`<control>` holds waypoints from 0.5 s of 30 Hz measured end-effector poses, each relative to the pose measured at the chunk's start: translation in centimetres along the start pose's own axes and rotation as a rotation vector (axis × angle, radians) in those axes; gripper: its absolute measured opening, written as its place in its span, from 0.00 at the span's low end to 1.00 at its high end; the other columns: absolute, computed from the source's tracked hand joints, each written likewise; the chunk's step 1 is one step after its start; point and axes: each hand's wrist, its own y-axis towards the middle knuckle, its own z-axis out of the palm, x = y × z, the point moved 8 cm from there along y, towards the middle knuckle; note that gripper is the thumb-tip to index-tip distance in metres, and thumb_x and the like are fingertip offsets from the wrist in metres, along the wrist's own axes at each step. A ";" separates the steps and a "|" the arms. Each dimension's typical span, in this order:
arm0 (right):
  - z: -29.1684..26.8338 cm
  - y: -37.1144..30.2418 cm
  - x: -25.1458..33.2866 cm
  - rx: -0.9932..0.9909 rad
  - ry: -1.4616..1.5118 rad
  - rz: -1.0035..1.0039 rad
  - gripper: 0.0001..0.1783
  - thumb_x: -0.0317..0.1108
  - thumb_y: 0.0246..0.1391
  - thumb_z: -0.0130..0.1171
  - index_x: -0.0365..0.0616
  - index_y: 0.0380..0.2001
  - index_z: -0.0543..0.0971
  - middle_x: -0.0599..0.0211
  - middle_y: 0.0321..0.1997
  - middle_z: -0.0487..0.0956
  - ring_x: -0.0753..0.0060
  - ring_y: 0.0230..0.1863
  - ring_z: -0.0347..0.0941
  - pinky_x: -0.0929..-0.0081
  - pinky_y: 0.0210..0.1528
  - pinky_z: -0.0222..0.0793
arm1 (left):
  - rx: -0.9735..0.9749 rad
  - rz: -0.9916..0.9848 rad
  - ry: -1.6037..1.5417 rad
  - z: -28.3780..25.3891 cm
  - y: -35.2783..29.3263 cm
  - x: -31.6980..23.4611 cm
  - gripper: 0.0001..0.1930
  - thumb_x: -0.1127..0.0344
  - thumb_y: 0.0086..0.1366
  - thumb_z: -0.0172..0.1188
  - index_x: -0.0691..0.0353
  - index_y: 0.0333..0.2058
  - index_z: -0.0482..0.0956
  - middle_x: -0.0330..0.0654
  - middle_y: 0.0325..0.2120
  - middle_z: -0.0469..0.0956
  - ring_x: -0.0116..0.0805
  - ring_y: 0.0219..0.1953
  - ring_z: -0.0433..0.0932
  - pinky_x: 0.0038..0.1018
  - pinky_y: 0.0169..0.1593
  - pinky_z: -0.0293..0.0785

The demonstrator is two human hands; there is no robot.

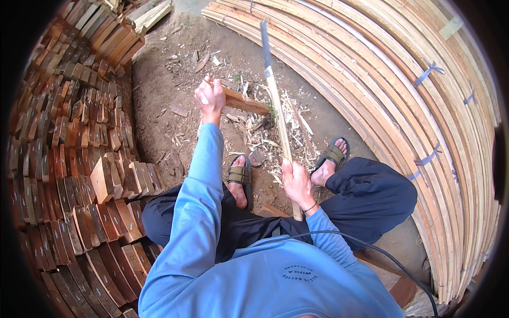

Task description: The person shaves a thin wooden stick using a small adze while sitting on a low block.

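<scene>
Above the loose heap of pale, splintered wood chips [273,143], I hold a flat, orange-brown piece of wood [246,103] with my left hand [210,96]. The fingers of this hand are closed tightly around the end which is farther from the heap; the other end points toward the heap, and whether it touches something there, I cannot tell. On the near side of the heap is my right hand [298,184], with its fingers wrapped around a long, straight handle of pale wood [282,124]; their undersides are hidden. From there the handle crosses over the heap, and beyond the heap it carries a narrow, grey metal blade [265,42]. My feet, in dark sandals with olive-green straps [238,175], stand at the near side of the heap, one to its left and one to its right. Left of the heap are stacked rows of short, brown boards [79,185]. Right of the heap lie long, pale wooden strips [371,85], bound with bluish-grey ties [428,73].
</scene>
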 end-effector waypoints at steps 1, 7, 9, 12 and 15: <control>0.1 -0.2 -0.2 -0.037 0.013 0.005 0.22 0.45 0.67 0.49 0.35 0.30 0.76 0.40 0.25 0.77 0.35 0.31 0.76 0.47 0.35 0.68 | 0.025 -0.004 0.015 0.5 -0.1 -0.3 0.14 0.62 0.59 0.51 0.69 0.24 0.73 0.62 0.23 0.76 0.62 0.27 0.77 0.48 0.35 0.70; 1.8 0.4 -2.0 0.078 -0.293 -0.065 0.24 0.43 0.69 0.45 0.33 0.28 0.76 0.37 0.25 0.76 0.34 0.30 0.76 0.46 0.36 0.70 | 0.015 0.034 0.047 0.6 0.0 -0.1 0.14 0.61 0.59 0.51 0.69 0.24 0.74 0.63 0.23 0.76 0.64 0.29 0.77 0.49 0.36 0.70; -1.1 0.2 1.7 -0.023 -0.190 -0.067 0.24 0.43 0.69 0.44 0.33 0.27 0.76 0.39 0.23 0.76 0.35 0.29 0.75 0.46 0.33 0.69 | 0.015 0.030 0.053 0.1 -0.3 -0.4 0.14 0.60 0.59 0.51 0.68 0.24 0.74 0.63 0.24 0.76 0.64 0.30 0.77 0.50 0.36 0.70; -0.3 0.8 0.6 -0.025 -0.178 -0.061 0.25 0.44 0.69 0.45 0.33 0.26 0.75 0.38 0.23 0.75 0.35 0.29 0.76 0.47 0.32 0.69 | 0.063 0.038 0.090 1.0 0.1 -0.6 0.15 0.60 0.58 0.52 0.69 0.29 0.78 0.64 0.27 0.79 0.65 0.33 0.79 0.49 0.42 0.74; 4.0 -0.1 -4.0 0.101 -0.322 -0.013 0.26 0.45 0.68 0.47 0.31 0.26 0.75 0.37 0.23 0.76 0.34 0.30 0.76 0.46 0.33 0.70 | 0.047 0.026 0.061 1.1 0.1 -0.3 0.15 0.60 0.58 0.52 0.70 0.26 0.77 0.64 0.25 0.79 0.65 0.31 0.79 0.49 0.41 0.74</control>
